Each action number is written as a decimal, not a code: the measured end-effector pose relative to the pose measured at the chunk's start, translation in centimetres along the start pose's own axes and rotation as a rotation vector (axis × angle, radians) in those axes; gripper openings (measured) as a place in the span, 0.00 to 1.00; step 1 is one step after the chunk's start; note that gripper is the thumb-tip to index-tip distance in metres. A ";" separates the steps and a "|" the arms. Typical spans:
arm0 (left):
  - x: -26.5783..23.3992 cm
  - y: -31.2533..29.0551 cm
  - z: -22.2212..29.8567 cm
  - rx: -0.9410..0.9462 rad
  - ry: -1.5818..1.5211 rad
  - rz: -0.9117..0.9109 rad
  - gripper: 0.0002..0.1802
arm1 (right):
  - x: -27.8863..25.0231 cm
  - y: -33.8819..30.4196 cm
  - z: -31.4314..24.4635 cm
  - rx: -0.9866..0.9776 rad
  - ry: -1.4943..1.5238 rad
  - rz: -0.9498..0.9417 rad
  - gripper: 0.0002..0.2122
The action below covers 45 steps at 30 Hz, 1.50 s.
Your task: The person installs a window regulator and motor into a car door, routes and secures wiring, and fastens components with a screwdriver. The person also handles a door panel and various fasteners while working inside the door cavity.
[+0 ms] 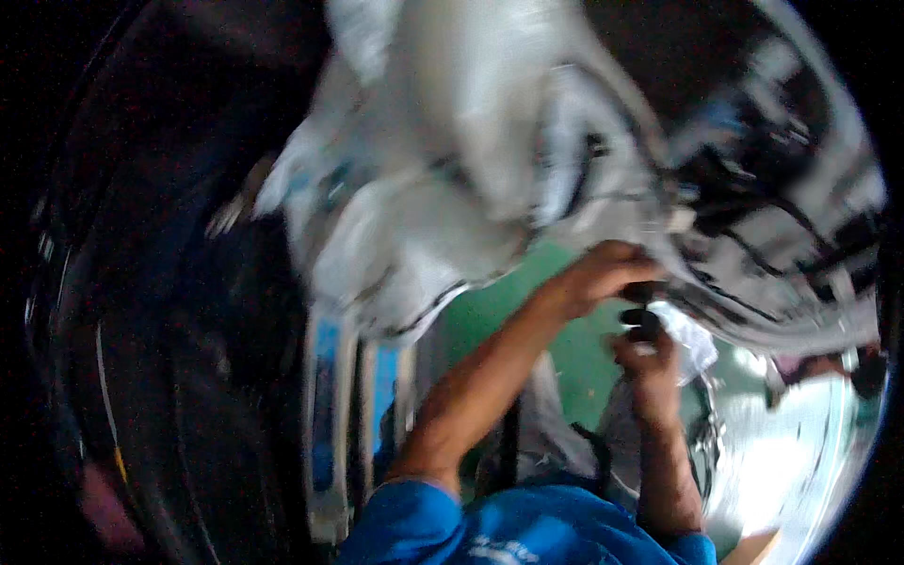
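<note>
My left hand (610, 273) reaches across to the right, its fingers bent and closed near the edge of a pale grey panel. What it grips is too blurred to make out. Just below it, my right hand (648, 356) is closed around a small black object (644, 323), whose kind I cannot tell. The two hands are close together, with the black object near the left fingertips. White plastic sheeting (405, 235) hangs in folds to the left of my hands and above them.
A green floor (499, 320) shows beneath my arms. Upright pale bars with blue strips (384, 395) stand at the left. Dark cables (753, 250) run over the grey structure on the right. Another person's hand (815, 367) appears at the far right.
</note>
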State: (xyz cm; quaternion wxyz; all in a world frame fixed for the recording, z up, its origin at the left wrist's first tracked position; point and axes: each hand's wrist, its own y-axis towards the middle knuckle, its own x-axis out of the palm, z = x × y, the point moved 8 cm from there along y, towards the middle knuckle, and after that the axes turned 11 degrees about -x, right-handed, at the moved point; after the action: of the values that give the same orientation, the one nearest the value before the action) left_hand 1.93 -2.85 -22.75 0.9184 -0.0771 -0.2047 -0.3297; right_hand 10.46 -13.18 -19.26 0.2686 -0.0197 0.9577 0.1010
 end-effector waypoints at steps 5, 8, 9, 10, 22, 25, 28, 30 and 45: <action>2.0 -0.4 0.5 0.091 -0.306 -0.178 0.16 | 3.2 -0.8 -0.8 0.182 1.479 -0.047 0.10; 2.5 -1.0 0.1 0.060 -0.230 -0.146 0.17 | -0.5 -0.9 -1.6 -0.096 0.159 -0.092 0.13; 2.7 -1.5 -0.5 0.049 -0.202 -0.119 0.17 | -1.3 -1.3 -2.1 -0.155 -0.200 -0.064 0.14; 2.2 -1.4 -0.9 -0.015 -0.124 -0.035 0.18 | -1.8 -1.6 -2.6 -0.196 -0.389 -0.051 0.15; 1.9 -2.3 0.2 0.077 -0.171 -0.067 0.15 | -1.3 -1.6 -4.0 -0.373 -0.375 -0.022 0.21; 1.4 -2.7 0.0 0.003 -0.101 -0.003 0.15 | -1.6 -1.9 -3.0 -0.137 -0.616 -0.052 0.24; 2.0 -2.9 0.6 -0.007 -0.263 -0.079 0.17 | 0.3 -2.0 -1.4 0.131 0.334 -0.093 0.18; 2.2 -2.9 1.0 -0.004 -0.278 -0.144 0.17 | 0.7 -1.8 -1.2 0.189 0.379 -0.125 0.19; 0.8 -2.3 0.8 -0.092 -0.132 -0.032 0.15 | 3.5 -2.3 0.2 0.312 1.031 -0.130 0.17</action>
State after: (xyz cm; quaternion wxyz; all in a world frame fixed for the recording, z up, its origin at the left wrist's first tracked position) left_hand 0.72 -4.87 -21.71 0.8930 -0.1377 -0.2505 -0.3477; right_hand 7.74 -15.29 -21.68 -0.2306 -0.0856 0.9658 -0.0819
